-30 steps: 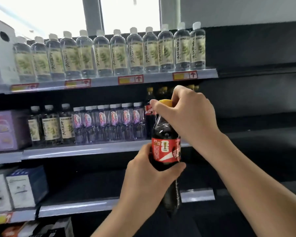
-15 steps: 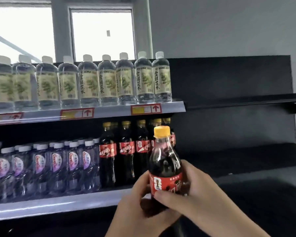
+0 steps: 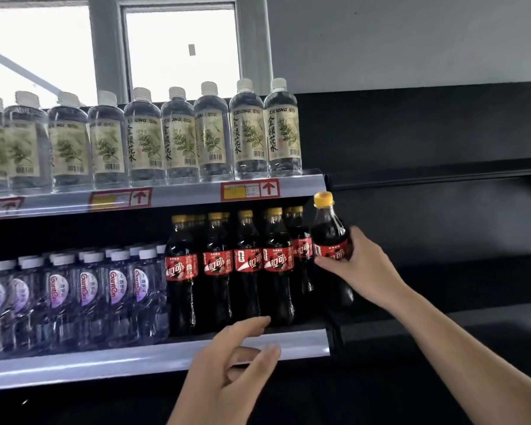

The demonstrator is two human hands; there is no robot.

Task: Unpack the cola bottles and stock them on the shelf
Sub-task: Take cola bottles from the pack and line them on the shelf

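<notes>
My right hand (image 3: pixel 360 265) grips a dark cola bottle (image 3: pixel 330 231) with a yellow cap and red label, upright at the right end of the middle shelf (image 3: pixel 154 357). Just left of it, several cola bottles (image 3: pixel 246 265) of the same kind stand in a row on that shelf. My left hand (image 3: pixel 230 375) hovers in front of the shelf's front edge, below the row, with relaxed fingers and holding nothing. The base of the held bottle is dark against the shelf, so I cannot tell if it touches the shelf.
Purple-labelled water bottles (image 3: pixel 86 289) fill the left of the middle shelf. Clear bottles with green leaf labels (image 3: pixel 178 139) line the top shelf (image 3: pixel 166 194). To the right is a black shelving unit (image 3: pixel 442 173) with dark shelves. Windows are behind.
The left hand has let go of the cola bottle and dropped back. The right hand has carried the bottle right and up to the end of the cola row.
</notes>
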